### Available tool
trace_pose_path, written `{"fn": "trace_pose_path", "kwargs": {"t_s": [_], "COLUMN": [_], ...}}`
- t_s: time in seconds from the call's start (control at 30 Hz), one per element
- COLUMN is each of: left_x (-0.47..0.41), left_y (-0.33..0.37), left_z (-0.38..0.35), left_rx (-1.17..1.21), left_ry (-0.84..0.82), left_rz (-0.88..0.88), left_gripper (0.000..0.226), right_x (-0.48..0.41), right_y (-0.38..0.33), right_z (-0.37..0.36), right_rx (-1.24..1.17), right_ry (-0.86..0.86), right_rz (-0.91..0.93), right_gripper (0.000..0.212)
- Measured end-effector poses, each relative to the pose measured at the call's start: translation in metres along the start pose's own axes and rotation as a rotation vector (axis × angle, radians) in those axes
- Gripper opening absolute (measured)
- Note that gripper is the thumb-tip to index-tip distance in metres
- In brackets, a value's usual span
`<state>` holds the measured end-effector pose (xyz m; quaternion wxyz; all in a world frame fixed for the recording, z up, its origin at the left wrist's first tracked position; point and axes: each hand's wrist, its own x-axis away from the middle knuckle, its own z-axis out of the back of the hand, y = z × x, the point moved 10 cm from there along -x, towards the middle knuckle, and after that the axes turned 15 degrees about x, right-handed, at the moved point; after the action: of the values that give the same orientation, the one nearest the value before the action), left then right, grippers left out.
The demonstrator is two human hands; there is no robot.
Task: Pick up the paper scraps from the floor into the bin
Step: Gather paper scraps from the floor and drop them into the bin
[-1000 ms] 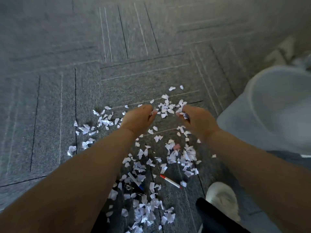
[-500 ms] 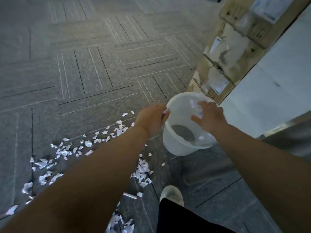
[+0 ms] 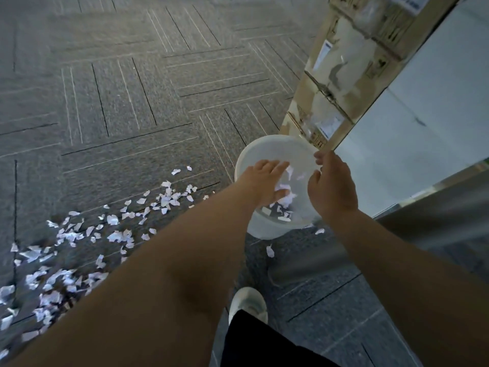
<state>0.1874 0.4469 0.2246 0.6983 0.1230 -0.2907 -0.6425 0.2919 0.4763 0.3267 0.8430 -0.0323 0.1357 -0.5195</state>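
My left hand (image 3: 264, 181) and right hand (image 3: 332, 186) hang over the white bin (image 3: 275, 149), fingers spread, gripping nothing. Small torn white paper scraps (image 3: 284, 194) lie inside it; many more (image 3: 116, 234) litter the carpet left of the bin.

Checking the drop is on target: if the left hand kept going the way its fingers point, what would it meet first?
Probably the far inner wall of the white bin; the left hand is over its opening, though depth is unclear.

2 hands (image 3: 264, 181), 1 bin (image 3: 275, 229), 1 shoe (image 3: 247, 303), scraps (image 3: 119, 234) too many to count.
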Motion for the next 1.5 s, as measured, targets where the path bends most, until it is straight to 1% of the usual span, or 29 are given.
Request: {"fn": "trace_pose_path", "kwargs": {"t_s": [0.07,0.23,0.33,0.47,0.63,0.7,0.77,0.87,0.93,1.03,1.1,1.17,1.23,1.37,1.4,1.5], "left_x": [0.013,0.067,0.098,0.13,0.157,0.166,0.17,0.171,0.172,0.175,0.175,0.171,0.164,0.148,0.145,0.138], "left_y": [-0.012,-0.043,-0.051,-0.036,-0.003,0.006,0.009,0.007,0.004,-0.001,-0.005,-0.01,-0.019,-0.042,-0.051,-0.083], "left_z": [-0.011,-0.005,-0.012,-0.019,-0.04,-0.061,-0.087,-0.117,-0.131,-0.146,-0.145,-0.134,-0.123,-0.104,-0.103,-0.102], "left_rx": [-0.05,-0.06,-0.069,-0.077,-0.075,-0.064,-0.065,-0.036,-0.01,0.039,0.054,0.064,0.047,0.014,0.005,-0.003], "left_ry": [-0.024,0.112,0.105,0.138,0.211,0.204,0.169,0.154,0.164,0.145,0.148,0.184,0.204,0.248,0.242,0.225], "left_rz": [0.001,0.052,0.095,0.102,0.05,0.033,0.035,0.058,0.075,0.101,0.119,0.13,0.148,0.125,0.128,0.157], "left_gripper": [0.067,0.061,0.06,0.057,0.05,0.048,0.048,0.05,0.05,0.048,0.049,0.049,0.049,0.054,0.055,0.057], "right_x": [0.007,0.04,0.068,0.107,0.156,0.179,0.2,0.225,0.231,0.229,0.225,0.218,0.211,0.201,0.195,0.179], "right_y": [-0.007,-0.031,-0.046,-0.056,-0.039,-0.021,0.008,0.052,0.078,0.1,0.099,0.084,0.059,-0.002,-0.01,-0.01], "right_z": [-0.005,-0.029,-0.033,-0.025,-0.03,-0.037,-0.048,-0.068,-0.079,-0.084,-0.086,-0.092,-0.104,-0.148,-0.163,-0.226], "right_rx": [0.004,0.04,0.069,0.052,0.017,0.005,0.011,0.059,0.102,0.096,0.116,0.149,0.134,0.104,0.11,0.179], "right_ry": [-0.019,-0.101,-0.122,-0.115,-0.14,-0.164,-0.193,-0.253,-0.289,-0.304,-0.318,-0.321,-0.343,-0.377,-0.398,-0.571], "right_rz": [0.031,0.156,0.26,0.406,0.458,0.45,0.389,0.299,0.25,0.194,0.218,0.288,0.342,0.452,0.429,0.29], "right_gripper": [0.037,0.039,0.037,0.034,0.03,0.026,0.024,0.032,0.032,0.028,0.027,0.027,0.028,0.03,0.033,0.043]}}
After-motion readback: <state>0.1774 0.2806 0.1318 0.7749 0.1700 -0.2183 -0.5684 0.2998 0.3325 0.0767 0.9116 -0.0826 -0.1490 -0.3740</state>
